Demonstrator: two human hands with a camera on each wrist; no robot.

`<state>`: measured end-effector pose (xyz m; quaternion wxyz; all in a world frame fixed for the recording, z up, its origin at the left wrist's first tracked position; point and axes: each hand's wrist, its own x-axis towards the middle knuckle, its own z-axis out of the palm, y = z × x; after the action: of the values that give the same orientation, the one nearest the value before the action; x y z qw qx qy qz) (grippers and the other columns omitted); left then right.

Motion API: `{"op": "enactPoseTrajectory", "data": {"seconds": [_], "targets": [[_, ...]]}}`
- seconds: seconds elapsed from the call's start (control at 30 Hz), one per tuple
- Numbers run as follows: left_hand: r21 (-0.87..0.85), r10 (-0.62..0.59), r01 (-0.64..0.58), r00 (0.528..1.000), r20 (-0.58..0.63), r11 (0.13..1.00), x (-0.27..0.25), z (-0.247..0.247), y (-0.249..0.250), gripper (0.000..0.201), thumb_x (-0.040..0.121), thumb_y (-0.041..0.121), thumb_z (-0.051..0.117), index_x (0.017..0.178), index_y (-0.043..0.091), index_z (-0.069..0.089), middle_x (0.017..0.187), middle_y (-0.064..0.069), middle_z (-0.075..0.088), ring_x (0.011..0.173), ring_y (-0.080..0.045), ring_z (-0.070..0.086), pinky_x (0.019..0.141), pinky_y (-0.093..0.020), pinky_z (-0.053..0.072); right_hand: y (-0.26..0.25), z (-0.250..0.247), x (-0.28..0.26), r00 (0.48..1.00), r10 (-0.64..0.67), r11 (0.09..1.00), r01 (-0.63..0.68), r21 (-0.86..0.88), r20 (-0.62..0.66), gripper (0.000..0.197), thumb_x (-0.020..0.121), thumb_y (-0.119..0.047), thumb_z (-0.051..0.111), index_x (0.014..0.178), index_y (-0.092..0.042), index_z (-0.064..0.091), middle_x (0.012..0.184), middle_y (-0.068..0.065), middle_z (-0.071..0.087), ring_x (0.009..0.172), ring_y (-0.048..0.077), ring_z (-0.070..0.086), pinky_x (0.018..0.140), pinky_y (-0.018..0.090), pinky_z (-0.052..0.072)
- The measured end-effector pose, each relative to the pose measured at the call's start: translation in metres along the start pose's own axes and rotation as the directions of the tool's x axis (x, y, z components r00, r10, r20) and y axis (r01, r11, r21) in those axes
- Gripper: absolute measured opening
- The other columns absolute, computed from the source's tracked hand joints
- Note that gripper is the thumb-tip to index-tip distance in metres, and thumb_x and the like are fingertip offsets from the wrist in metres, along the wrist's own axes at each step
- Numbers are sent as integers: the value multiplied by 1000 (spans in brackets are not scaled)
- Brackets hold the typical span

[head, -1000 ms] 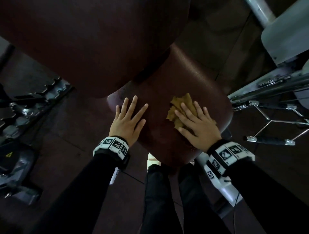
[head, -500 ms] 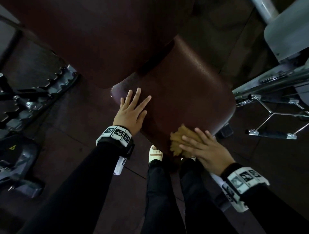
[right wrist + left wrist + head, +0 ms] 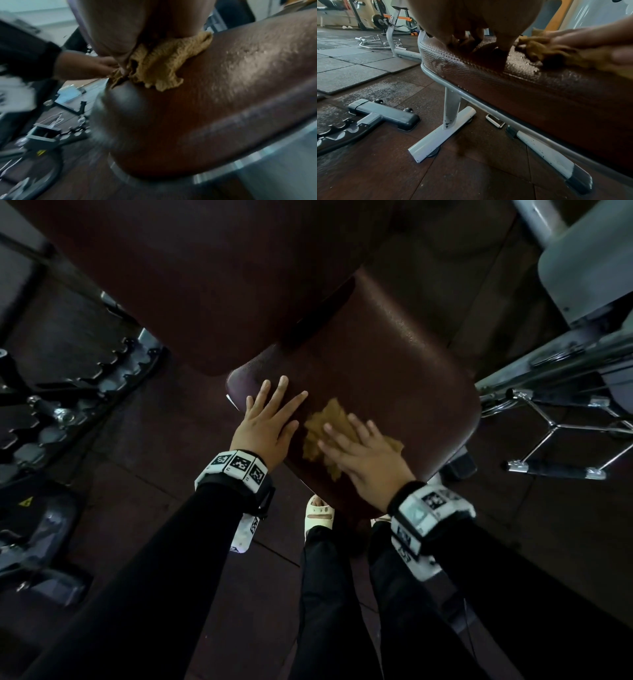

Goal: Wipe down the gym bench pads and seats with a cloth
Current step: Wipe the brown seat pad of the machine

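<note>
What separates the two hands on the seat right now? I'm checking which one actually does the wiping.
The right hand presses the crumpled mustard-yellow cloth onto the dark brown padded vinyl seat; the left hand lies bare on the seat, touching no cloth. The left hand sits at the seat's left edge, the right nearer its middle. Both lie flat with fingers extended.

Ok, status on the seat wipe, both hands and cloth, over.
Left hand flat on seat pad, bracing. Right hand open, pressing tan cloth onto seat beside it. Nothing in the way on the pad.
</note>
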<state>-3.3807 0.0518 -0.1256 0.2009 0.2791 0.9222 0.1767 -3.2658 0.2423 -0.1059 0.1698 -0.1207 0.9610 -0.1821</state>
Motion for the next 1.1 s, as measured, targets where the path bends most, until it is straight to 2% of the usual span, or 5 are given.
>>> {"op": "enactPoseTrajectory", "data": {"seconds": [0.23, 0.33, 0.6, 0.8, 1.1], "targets": [[-17, -5, 5, 1000, -10, 1000, -1, 0, 2, 50, 100, 28, 39, 148, 34, 24, 160, 4, 4, 147, -22, -3, 115, -41, 0, 14, 14, -87, 981, -164, 971, 179, -160, 100, 76, 62, -5, 75, 130, -28, 54, 140, -6, 47, 131, 31, 35, 100, 53, 36], [-8, -18, 17, 1000, -20, 1000, -2, 2, 4, 51, 100, 28, 39, 148, 35, 23, 159, 5, 3, 146, -22, -4, 115, -40, -2, 44, -1, -93, 991, -113, 981, 124, -152, 77, 59, 75, -13, 55, 132, -27, 50, 141, -4, 45, 130, 36, 35, 98, 56, 38], [-33, -76, 74, 995, -58, 997, -1, 5, 12, 52, 97, 24, 43, 146, 34, 29, 159, 4, 8, 147, -23, 0, 115, -46, 0, 24, -6, -18, 937, 337, 925, -312, 215, -92, 52, 98, -23, 42, 146, -27, 22, 155, -8, 6, 143, 28, -12, 116, 44, -2], [-136, -297, 284, 952, -79, 949, -10, 9, 51, 54, 97, 35, 34, 148, 19, 25, 159, 0, 10, 146, -16, 3, 116, -50, 0, -10, -2, -10, 944, 308, 841, -212, 498, -117, 50, 98, -27, 40, 147, -22, 27, 153, -12, -5, 141, 17, -16, 114, 41, -4], [173, -154, 143, 987, 49, 974, -3, 52, 126, 83, 92, 63, 26, 151, 13, -5, 159, -3, -14, 144, -27, -17, 118, -43, -6, 69, -9, -34, 710, 704, 683, -679, 268, 5, 94, 87, -58, 47, 149, -12, -6, 155, 10, -21, 143, 29, -16, 112, 54, -6]]}}
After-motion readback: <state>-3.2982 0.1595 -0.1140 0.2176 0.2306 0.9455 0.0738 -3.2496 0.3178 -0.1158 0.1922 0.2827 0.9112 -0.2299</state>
